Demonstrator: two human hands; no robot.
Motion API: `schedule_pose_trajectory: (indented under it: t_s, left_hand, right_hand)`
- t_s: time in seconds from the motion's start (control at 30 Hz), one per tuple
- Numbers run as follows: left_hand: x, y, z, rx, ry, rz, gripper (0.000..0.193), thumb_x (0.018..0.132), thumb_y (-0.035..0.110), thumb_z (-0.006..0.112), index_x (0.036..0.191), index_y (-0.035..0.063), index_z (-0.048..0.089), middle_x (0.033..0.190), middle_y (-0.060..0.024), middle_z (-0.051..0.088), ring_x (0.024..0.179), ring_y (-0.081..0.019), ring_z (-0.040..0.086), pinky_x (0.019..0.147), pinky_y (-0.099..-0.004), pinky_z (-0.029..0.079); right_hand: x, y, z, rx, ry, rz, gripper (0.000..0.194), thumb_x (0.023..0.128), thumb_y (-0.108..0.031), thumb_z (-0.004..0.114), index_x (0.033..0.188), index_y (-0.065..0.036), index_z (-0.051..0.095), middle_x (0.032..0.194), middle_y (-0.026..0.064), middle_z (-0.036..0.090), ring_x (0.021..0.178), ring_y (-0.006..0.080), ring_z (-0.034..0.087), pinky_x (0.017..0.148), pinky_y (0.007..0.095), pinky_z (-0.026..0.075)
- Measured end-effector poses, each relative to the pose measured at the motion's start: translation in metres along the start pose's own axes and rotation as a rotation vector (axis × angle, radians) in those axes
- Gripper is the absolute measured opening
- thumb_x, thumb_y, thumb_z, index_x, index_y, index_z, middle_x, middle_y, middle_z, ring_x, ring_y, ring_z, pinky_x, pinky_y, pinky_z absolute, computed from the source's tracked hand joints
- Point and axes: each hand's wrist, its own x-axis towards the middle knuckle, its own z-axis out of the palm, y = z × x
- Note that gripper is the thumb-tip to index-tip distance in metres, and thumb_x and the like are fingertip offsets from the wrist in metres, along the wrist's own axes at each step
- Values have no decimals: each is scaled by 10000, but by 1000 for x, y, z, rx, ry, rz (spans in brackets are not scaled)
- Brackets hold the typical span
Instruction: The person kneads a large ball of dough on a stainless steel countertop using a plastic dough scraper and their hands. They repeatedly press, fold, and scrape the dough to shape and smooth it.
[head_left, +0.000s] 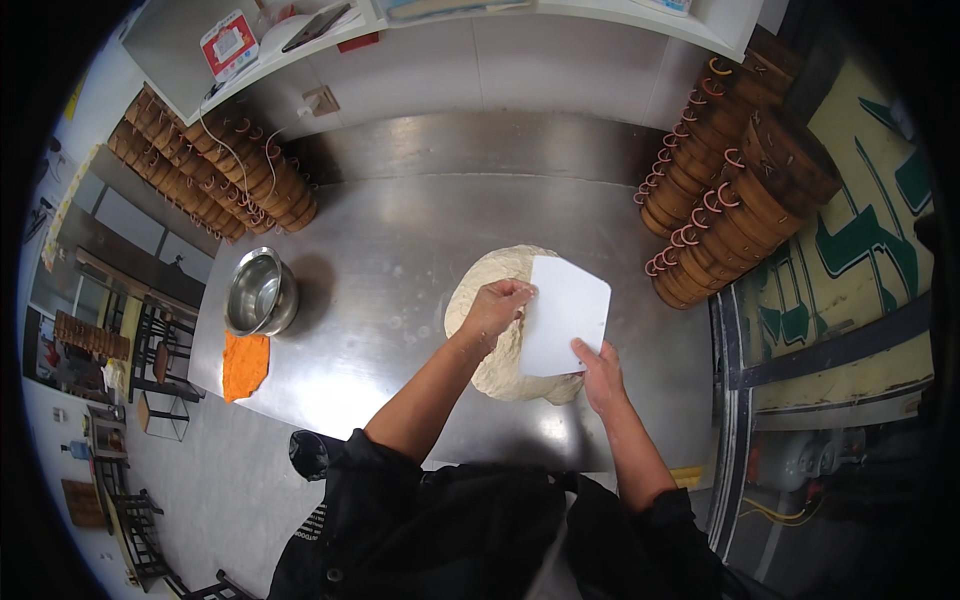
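Note:
A large mass of pale dough (499, 373) lies on the stainless steel table (375, 247) in front of me. Over its right part is a flat white dough scraper (568, 315), shaped like a sheet with cut corners. My right hand (602, 373) grips the scraper at its lower right edge, thumb on top. My left hand (497, 309) is over the dough, its fingertips at the scraper's left edge; whether they pinch the scraper or bits of dough cannot be told. The scraper hides part of the dough.
At the left stand a steel bowl (261, 292) and, just below it, an orange cloth (246, 365) at the table's edge. Stacked bamboo steamers (255, 180) stand at the back left, and more steamer stacks (739, 217) at the right. A white shelf (360, 31) overhangs the back.

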Motion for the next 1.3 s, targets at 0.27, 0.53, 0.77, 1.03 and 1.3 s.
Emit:
schedule_pose_trajectory:
  t_s: [0.27, 0.53, 0.77, 1.03, 1.3]
  left_hand:
    - [-23, -56, -3, 354, -129, 101, 220, 970, 224, 730, 1078, 32, 734, 992, -43, 728, 935, -132, 665, 858, -299, 530]
    - [-30, -92, -56, 1480, -41, 480, 643, 961, 383, 701, 1469, 32, 520, 1575, -235, 438, 1448, -448, 406, 1214, -548, 315]
    - [-64, -85, -46, 1582, -121, 370, 631, 989, 380, 669, 1501, 54, 496, 1604, -229, 419, 1489, -448, 377, 1220, -549, 320]
    - [-71, -27, -28, 1390, -45, 591, 732, 947, 271, 710, 1577, 62, 400, 1608, -203, 428, 1507, -416, 376, 1227, -556, 313]
    - [-83, -29, -19, 1702, -80, 645, 711, 935, 172, 654, 1596, 92, 404, 1562, -252, 463, 1445, -456, 440, 1209, -595, 318]
  right_hand:
    - [32, -27, -29, 324, 354, -60, 379, 1006, -206, 693, 1330, -38, 593, 1217, 82, 700, 1059, 208, 699, 811, 351, 575]
    - [18, -38, -66, 162, 455, -61, 339, 991, -198, 696, 1294, -58, 639, 1217, 66, 709, 1057, 206, 701, 844, 393, 577]
    - [-5, -5, -51, -126, 375, -125, 306, 1004, -175, 702, 1244, 12, 674, 1149, 91, 731, 1014, 199, 707, 854, 373, 578]
    - [-31, -26, 3, -602, 92, -349, 242, 1012, -130, 625, 1137, 64, 699, 1073, 156, 746, 914, 258, 714, 853, 373, 556]
    - [-37, -44, 36, -1066, -59, -650, 146, 918, -34, 612, 1028, 40, 675, 982, 199, 670, 900, 433, 666, 792, 483, 543]
